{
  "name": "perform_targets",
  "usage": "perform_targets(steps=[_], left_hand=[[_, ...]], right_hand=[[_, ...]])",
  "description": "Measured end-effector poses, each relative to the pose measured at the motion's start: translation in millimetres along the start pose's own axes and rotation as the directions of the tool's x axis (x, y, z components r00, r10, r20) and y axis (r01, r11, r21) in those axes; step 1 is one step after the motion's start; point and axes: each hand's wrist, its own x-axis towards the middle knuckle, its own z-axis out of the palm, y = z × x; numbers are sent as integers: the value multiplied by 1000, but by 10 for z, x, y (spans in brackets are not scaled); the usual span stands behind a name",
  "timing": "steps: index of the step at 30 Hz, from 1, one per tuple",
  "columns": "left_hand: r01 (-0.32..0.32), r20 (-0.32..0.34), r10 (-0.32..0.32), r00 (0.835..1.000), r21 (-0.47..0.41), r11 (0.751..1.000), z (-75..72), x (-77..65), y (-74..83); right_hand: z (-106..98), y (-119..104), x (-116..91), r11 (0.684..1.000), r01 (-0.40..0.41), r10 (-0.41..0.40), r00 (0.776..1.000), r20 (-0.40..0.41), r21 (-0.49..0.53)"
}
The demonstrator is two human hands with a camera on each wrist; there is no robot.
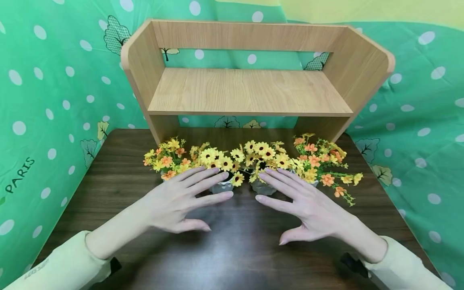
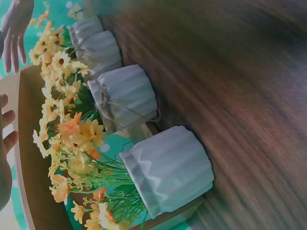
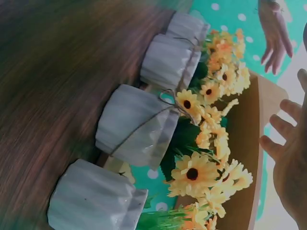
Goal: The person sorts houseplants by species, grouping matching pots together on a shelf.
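Both hands hover with fingers spread and palms down, the left hand [image 1: 179, 201] and the right hand [image 1: 306, 203] angled toward each other. Beneath and beyond them stands a row of several small white fluted flowerpots [image 2: 172, 170]. Those in the middle carry yellow daisies with dark centres [image 1: 262, 151], and twine is tied round their rims [image 3: 165, 108]. The outer pots hold orange and yellow flowers [image 1: 313, 161]. In the head view the fingers overlap the blossoms and partly hide the pots. Neither hand grips anything.
A light wooden two-tier shelf [image 1: 250, 90] stands behind the flowers on a dark wood table [image 1: 232, 257]. Green cloth with white dots [image 1: 47, 121] hangs on the left, right and back. Pale sleeves [image 1: 69, 262] cover the forearms.
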Motion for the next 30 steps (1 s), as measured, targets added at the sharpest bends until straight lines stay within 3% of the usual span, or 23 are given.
perform_targets(steps=[6,12,17,25,30], left_hand=[[49,-50,-50,998,-14,999,-45,60,-71],[132,-41,-135,990,-61,989,-89,116,-203],[185,-45,-186,981,-41,982,-145,169,-310],[226,-128,-230,965,-39,973,-256,268,-423],[270,-200,-272,941,-39,962,-360,296,-486]], right_hand=[[-20,36,67,1000,-4,6,994,-111,17],[-49,62,142,998,-26,37,974,-225,50],[-89,76,213,995,-32,61,942,-329,92],[-151,119,370,992,-55,98,895,-434,109],[-220,128,406,989,-85,135,865,-483,123]])
